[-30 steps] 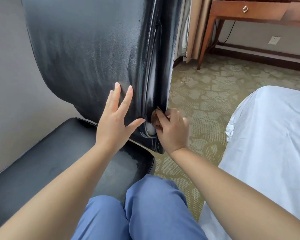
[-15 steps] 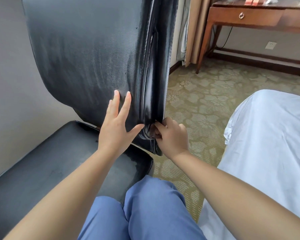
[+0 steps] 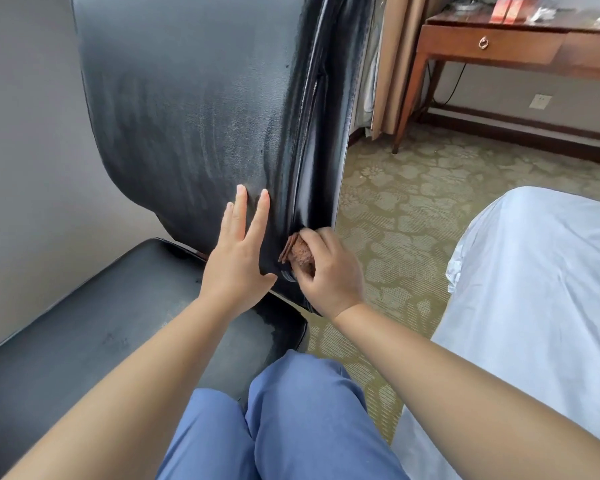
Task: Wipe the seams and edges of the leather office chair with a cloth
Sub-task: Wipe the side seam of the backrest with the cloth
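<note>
At bottom of the backrest's right edge, head view (only view): right hand (image 3: 329, 271) grips a bunched brown cloth (image 3: 300, 253), fingers curled round it, pressing it vs. the glossy vertical seam (image 3: 303, 161) of the black leather office chair backrest (image 3: 194, 98). Left hand (image 3: 238, 258) lies flat on the backrest face just beside the seam, fingers straight & spread, holding nothing, seems to be steadying the panel. Cloth sits near the seam's low end, just above the black leather seat cushion (image 3: 94, 327). Key relation: seam's long axis runs nearly straight up from the cloth, leaning slightly right toward the top, so almost all of its length lies above the grip; right hand is the nearer one & already on it. Judging by that, next stroke prob. needs to go upward along the seam, w/ left hand bracing. Cloth is small, mostly hidden in the fist, so can't tell how much of it touches the leather. Elsewhere: white bed sheet (image 3: 534, 289) at right, patterned green carpet (image 3: 413, 209), wooden desk w/ drawer (image 3: 492, 46) far right, blue trousers (image 3: 291, 427) at bottom.
</note>
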